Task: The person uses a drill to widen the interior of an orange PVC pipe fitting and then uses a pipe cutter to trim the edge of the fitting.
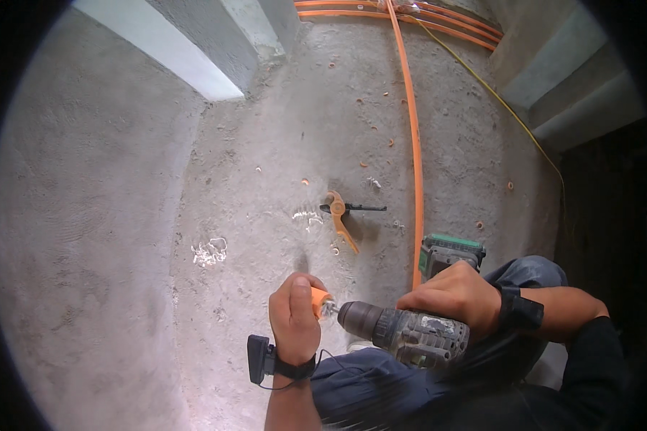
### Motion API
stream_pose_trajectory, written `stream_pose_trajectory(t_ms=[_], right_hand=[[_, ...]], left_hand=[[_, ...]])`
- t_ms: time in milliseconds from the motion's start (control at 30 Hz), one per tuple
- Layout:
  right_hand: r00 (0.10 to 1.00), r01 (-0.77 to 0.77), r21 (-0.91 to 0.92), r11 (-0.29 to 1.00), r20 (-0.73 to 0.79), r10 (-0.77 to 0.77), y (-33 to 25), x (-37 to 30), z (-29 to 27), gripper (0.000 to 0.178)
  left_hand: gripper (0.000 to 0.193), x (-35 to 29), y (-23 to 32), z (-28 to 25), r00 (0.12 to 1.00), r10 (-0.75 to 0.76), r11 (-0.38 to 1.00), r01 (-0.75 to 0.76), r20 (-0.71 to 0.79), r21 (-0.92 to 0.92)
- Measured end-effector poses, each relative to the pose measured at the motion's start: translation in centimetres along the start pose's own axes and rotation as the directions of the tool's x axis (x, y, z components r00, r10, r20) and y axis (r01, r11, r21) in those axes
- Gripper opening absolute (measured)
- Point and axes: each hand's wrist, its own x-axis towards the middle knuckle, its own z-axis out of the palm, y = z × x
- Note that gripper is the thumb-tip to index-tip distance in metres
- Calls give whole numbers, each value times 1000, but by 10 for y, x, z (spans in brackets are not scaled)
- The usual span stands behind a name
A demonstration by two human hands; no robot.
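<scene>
Drill (417, 335) fills the curled right grip (453, 296); left of it, the left grip (295, 320) clasps an orange piece (318, 299), likely to steady it.

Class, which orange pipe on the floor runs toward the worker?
The single pipe right of the orange-handled tool; the other pipes lie crosswise at the far end.

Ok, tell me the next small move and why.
I'd probably ease the drill gently toward the orange piece: the right hand grips the drill, its metal bit sits at the piece's end, roughly in line, and the left hand holds the piece.
</scene>
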Motion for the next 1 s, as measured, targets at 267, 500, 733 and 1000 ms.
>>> stream_pose_trajectory(t_ms=[267,500,733,1000], right_hand=[[1000,-27,10,1000,6,27,-3,-2,-2,46],[998,-61,173,983,-15,65,0,-7,4,53],[989,-145,262,954,11,147,-3,0,0,56],[995,-97,158,983,22,95,-2,1,0,55]], left_hand=[[48,0,-4,1,999,30,999,-31,23,35],[46,1,1,2,992,126,992,-126,-28,-3],[45,6,2,1,987,146,989,-147,-61,-19],[43,8,-2,-1,992,125,992,-125,-28,24]])
